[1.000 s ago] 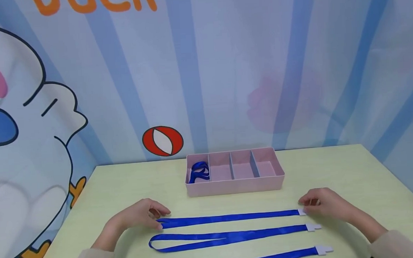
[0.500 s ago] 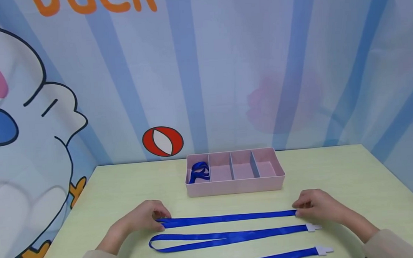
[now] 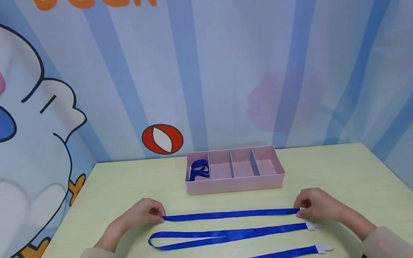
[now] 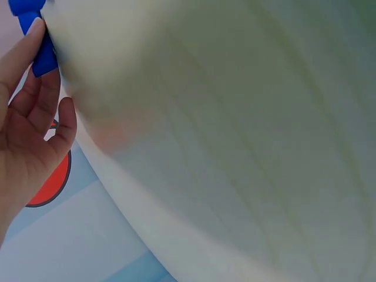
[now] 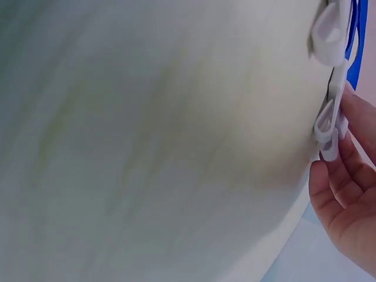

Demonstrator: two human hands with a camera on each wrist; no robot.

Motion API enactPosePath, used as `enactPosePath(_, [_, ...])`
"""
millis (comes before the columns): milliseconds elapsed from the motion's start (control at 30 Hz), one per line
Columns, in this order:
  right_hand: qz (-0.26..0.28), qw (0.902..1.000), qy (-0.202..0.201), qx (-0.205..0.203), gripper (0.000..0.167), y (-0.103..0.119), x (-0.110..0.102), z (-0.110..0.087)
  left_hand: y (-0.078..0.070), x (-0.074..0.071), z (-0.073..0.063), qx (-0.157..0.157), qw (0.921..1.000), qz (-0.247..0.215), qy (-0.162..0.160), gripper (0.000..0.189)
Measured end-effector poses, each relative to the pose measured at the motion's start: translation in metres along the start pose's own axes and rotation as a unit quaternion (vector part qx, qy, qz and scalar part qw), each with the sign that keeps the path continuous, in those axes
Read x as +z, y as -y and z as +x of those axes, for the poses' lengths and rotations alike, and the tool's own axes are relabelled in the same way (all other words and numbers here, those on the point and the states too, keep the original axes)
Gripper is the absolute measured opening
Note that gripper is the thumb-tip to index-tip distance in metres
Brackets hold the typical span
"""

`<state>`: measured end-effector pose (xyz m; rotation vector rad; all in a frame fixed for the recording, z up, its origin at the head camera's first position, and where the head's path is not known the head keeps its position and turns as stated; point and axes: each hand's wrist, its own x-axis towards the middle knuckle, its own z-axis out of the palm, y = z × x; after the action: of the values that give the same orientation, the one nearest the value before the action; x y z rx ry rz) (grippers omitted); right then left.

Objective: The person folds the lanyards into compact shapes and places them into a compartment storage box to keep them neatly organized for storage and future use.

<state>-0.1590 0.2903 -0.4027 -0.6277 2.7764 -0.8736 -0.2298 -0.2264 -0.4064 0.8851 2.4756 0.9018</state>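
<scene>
A blue lanyard (image 3: 231,214) stretches straight between my two hands in the head view, its bands lying together as one strip. At its left end my left hand (image 3: 141,214) pinches the folded strap; the left wrist view shows that strap end (image 4: 44,59) between thumb and fingers. My right hand (image 3: 318,204) pinches the other end, where the white plastic clip (image 5: 332,111) shows in the right wrist view. Nearer me lie a second blue lanyard (image 3: 252,233), looped open at its left, and a third (image 3: 284,253), partly cut off by the frame.
Behind the lanyards stands a pink divided box (image 3: 234,185), with a bundled blue lanyard (image 3: 199,169) in its leftmost compartment. The pale yellow table (image 3: 125,178) ends at a printed cartoon backdrop (image 3: 217,67).
The left end of the held lanyard has gone from spread bands to one narrow strip, now pinched by the left hand. My right hand has shifted slightly left and now pinches the clip end.
</scene>
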Motion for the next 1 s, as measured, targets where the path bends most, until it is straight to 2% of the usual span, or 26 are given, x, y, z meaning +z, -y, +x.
enactPosePath(233, [0.061, 0.9979, 0.020, 0.011, 0.009, -0.004, -0.007, -0.001, 0.003, -0.003, -0.002, -0.017, 0.9993, -0.027, -0.016, 0.004])
enactPosePath(367, [0.121, 0.9921, 0.016, 0.028, 0.013, -0.008, -0.017, -0.005, 0.001, -0.007, -0.004, -0.023, 0.9980, -0.048, -0.035, 0.007])
enactPosePath(533, [0.230, 0.9705, 0.009, 0.071, 0.024, -0.009, -0.032, -0.011, -0.002, -0.011, -0.007, -0.018, 0.9953, -0.079, -0.053, 0.011])
enactPosePath(667, [0.275, 0.9569, -0.008, 0.093, 0.026, -0.005, -0.042, -0.014, -0.005, -0.013, -0.009, -0.020, 0.9929, -0.100, -0.063, 0.012])
enactPosePath(867, [0.300, 0.9502, -0.027, 0.080, 0.014, -0.004, -0.052, -0.022, -0.016, -0.017, -0.012, -0.019, 0.9904, -0.119, -0.068, 0.012])
enactPosePath(933, [0.324, 0.9426, -0.035, 0.072, 0.013, -0.005, -0.055, -0.024, -0.021, -0.018, -0.013, -0.026, 0.9884, -0.129, -0.075, 0.013])
enactPosePath(1000, [0.366, 0.9280, -0.034, 0.059, 0.018, -0.006, -0.057, -0.026, -0.026, -0.019, -0.016, -0.040, 0.9843, -0.151, -0.083, 0.017])
